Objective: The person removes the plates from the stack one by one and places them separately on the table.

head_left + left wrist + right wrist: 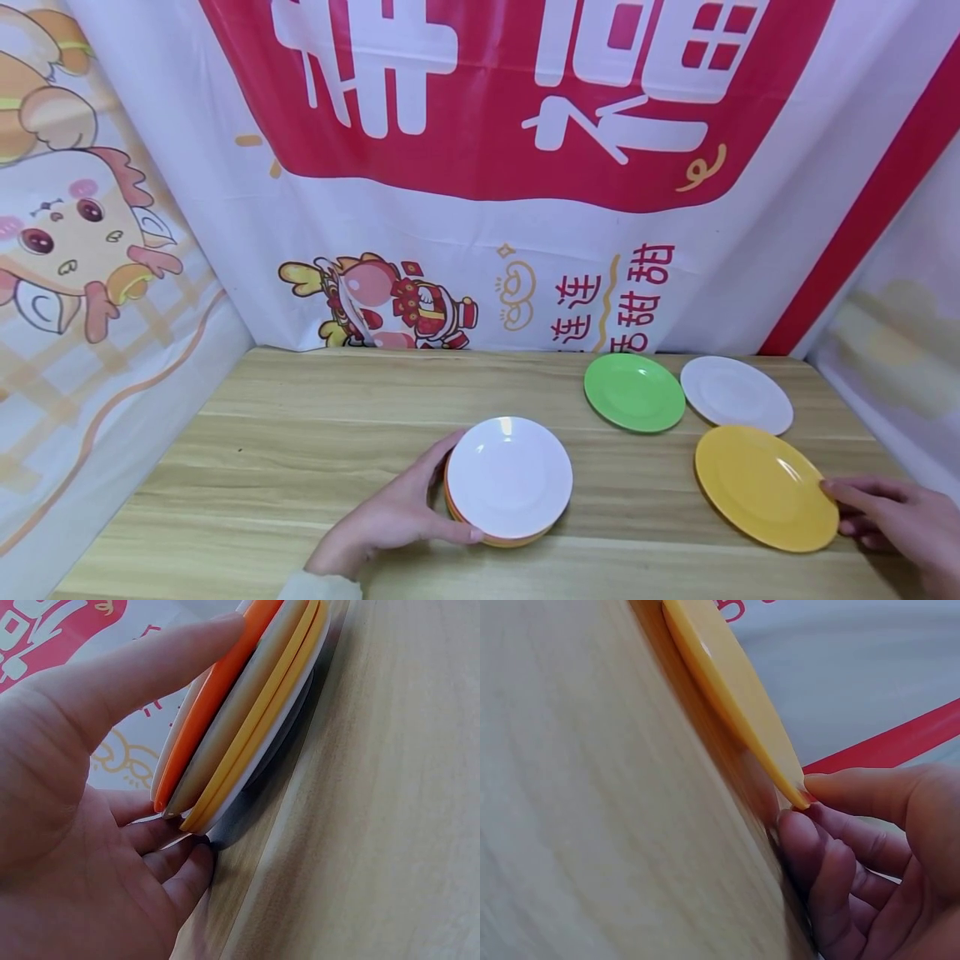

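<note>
My left hand (401,510) grips a stack of small plates from its left side, the thumb along the near rim and the fingers round the far side. On top lies a white plate (510,477); in the left wrist view an orange plate (217,697), a beige one and yellow ones (259,720) show beneath it. My right hand (896,512) pinches the right edge of a yellow plate (765,487) between thumb and fingers. In the right wrist view, that yellow plate (731,690) lies low over the table, its left part out of frame.
A green plate (633,393) and another white plate (735,395) lie side by side at the back right of the wooden table (300,433). Behind the table hangs a printed red and white cloth (480,217), with more cloth along both sides.
</note>
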`<state>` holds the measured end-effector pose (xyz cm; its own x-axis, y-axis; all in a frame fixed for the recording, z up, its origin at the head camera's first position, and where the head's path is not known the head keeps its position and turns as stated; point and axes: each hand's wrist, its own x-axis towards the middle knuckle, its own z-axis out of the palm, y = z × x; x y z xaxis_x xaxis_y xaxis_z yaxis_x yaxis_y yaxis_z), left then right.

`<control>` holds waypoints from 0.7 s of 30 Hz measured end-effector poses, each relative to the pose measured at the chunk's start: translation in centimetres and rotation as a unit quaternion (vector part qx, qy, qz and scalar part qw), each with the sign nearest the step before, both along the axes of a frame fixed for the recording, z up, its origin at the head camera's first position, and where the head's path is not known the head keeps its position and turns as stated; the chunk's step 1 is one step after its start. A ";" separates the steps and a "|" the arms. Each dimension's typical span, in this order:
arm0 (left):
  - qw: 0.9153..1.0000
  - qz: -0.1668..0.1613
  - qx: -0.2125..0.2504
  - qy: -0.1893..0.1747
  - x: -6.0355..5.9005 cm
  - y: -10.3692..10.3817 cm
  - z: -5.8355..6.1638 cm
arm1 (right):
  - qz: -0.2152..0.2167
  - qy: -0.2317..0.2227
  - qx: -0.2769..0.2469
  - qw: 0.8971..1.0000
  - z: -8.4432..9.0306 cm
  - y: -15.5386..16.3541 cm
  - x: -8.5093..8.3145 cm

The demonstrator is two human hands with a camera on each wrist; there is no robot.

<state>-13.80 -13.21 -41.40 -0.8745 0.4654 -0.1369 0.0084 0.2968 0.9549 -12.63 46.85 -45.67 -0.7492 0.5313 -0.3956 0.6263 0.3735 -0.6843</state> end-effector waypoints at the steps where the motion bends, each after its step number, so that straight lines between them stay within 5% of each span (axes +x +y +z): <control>1: 1.000 -0.001 -0.001 0.001 0.0 0.0 0.0 | 0.000 0.001 0.000 1.000 0.0 0.0 0.0; 21: 1.000 -0.006 -0.004 0.001 -0.1 -0.1 -0.3 | -0.017 0.002 0.011 1.000 -0.1 0.0 0.1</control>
